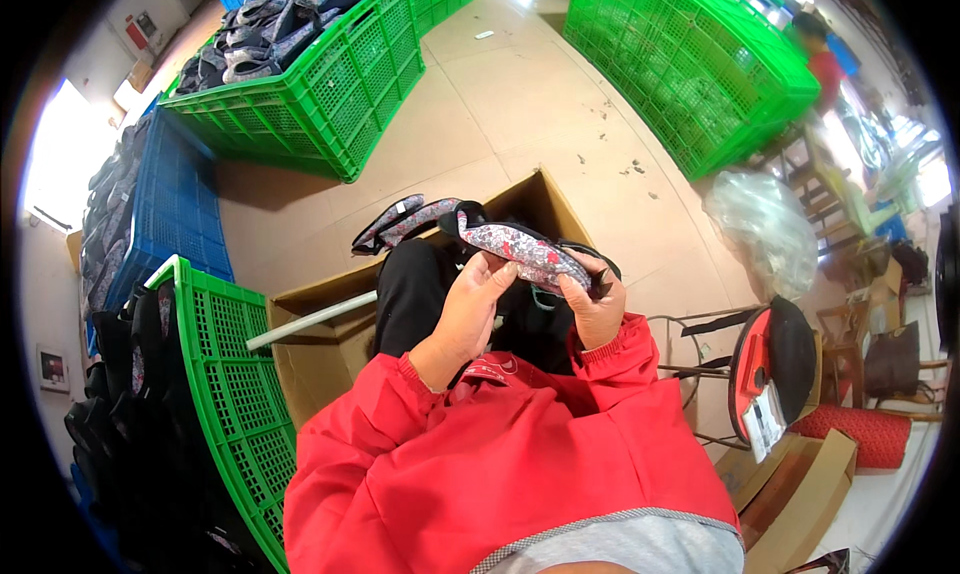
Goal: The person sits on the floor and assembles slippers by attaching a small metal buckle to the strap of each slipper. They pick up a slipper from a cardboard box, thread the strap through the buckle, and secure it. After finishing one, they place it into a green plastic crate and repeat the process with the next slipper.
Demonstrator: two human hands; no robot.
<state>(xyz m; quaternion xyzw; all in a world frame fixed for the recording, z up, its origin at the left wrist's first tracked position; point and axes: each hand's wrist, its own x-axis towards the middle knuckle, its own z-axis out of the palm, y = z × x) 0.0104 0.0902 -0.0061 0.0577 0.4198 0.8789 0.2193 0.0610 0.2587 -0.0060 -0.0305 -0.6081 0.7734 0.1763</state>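
Note:
Both my hands hold a padded floral fabric piece (522,252) with black trim, shaped like a slipper or shoe upper; its exact kind is unclear. My left hand (468,309) pinches its lower edge with the thumb on top. At its right end, my right hand (598,312) grips with thumb and fingers closed. Similar floral pieces (408,222) lie just beyond my left knee. Below the held piece an open cardboard box (310,372) stands around my dark-trousered legs. A pale rod (315,321) crosses the box's left side.
Green crates (345,104) and a blue crate (180,199) heaped with similar dark pieces stand left. Stacked green crates (690,64) stand far right. A clear plastic bag (765,229), a round-seated stool (790,359) and a red roll (855,436) are on the right. Another person (822,69) is beyond.

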